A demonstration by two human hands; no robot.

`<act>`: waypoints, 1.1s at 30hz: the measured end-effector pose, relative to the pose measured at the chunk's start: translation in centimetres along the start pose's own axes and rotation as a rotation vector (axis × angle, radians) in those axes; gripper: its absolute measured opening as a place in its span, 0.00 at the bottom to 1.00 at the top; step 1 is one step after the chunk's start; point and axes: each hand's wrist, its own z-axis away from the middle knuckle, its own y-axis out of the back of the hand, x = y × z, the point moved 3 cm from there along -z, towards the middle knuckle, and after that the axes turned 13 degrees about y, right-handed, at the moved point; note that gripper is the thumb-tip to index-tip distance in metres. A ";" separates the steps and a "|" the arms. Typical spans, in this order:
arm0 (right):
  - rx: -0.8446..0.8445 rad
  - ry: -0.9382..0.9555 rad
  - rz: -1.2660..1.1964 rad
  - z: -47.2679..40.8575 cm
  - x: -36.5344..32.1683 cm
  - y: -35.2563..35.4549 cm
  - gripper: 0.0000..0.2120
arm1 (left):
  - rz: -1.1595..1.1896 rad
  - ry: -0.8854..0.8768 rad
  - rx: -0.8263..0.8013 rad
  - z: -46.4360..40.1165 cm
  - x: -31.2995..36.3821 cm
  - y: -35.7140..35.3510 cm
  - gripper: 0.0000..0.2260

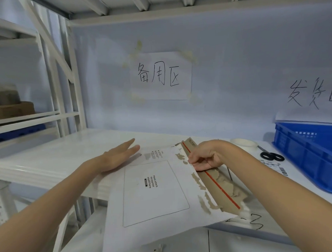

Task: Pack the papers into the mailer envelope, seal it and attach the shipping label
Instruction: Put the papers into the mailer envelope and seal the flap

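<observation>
A white mailer envelope [154, 192] lies on the white shelf [49, 160], its near end hanging past the front edge. It shows a printed waybill box. Its brown flap [218, 188] with a red strip stands up along the right side, and the paper near it is torn. My left hand [117, 157] lies flat with straight fingers on the envelope's far left corner. My right hand [205, 158] has curled fingers gripping the flap's upper part. A shipping label [275, 168] with a barcode lies on the shelf to the right. No loose papers show.
Black-handled scissors [271, 156] and a white tape roll [243, 143] lie behind my right arm. A blue plastic crate [311, 158] stands at the far right. Handwritten paper signs hang on the back wall [234, 67]. White racking with boxes stands at left.
</observation>
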 end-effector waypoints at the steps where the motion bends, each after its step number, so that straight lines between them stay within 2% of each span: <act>1: 0.007 0.008 -0.014 0.0 0.2 0.2 0.06 | -0.059 0.006 0.021 0.2 0.1 -0.4 0.41; 4: 0.041 0.036 -0.077 0.3 0.6 1.2 0.07 | -0.029 -0.014 0.075 0.6 1.2 -1.5 0.37; 7: 0.082 0.072 -0.152 0.5 1.0 2.4 0.08 | 0.247 -0.115 0.123 0.6 2.7 -1.7 0.37; 10: 0.095 0.122 -0.192 0.5 1.4 3.4 0.14 | 0.506 -0.182 0.192 0.8 4.5 -1.9 0.35; 13: 0.091 0.157 -0.243 1.0 1.7 4.1 0.17 | 0.750 -0.127 0.188 0.8 5.9 -2.6 0.38; 15: 0.068 0.165 -0.290 1.5 1.9 4.5 0.16 | 0.826 -0.094 0.168 0.5 6.2 -3.0 0.38; 21: -0.064 0.153 -0.401 2.1 2.0 4.2 0.15 | 0.794 -0.160 0.154 0.6 7.2 -3.1 0.36; 27: -0.051 0.138 -0.383 1.9 2.6 4.2 0.13 | 0.636 -0.196 0.100 0.5 7.4 -3.4 0.37; 30: 0.059 0.178 -0.269 2.6 2.3 4.7 0.10 | 0.456 -0.186 0.133 -0.3 7.3 -3.3 0.40; 33: 0.270 0.275 -0.094 3.4 1.9 6.3 0.07 | 0.110 -0.159 0.207 -0.6 7.9 -3.8 0.42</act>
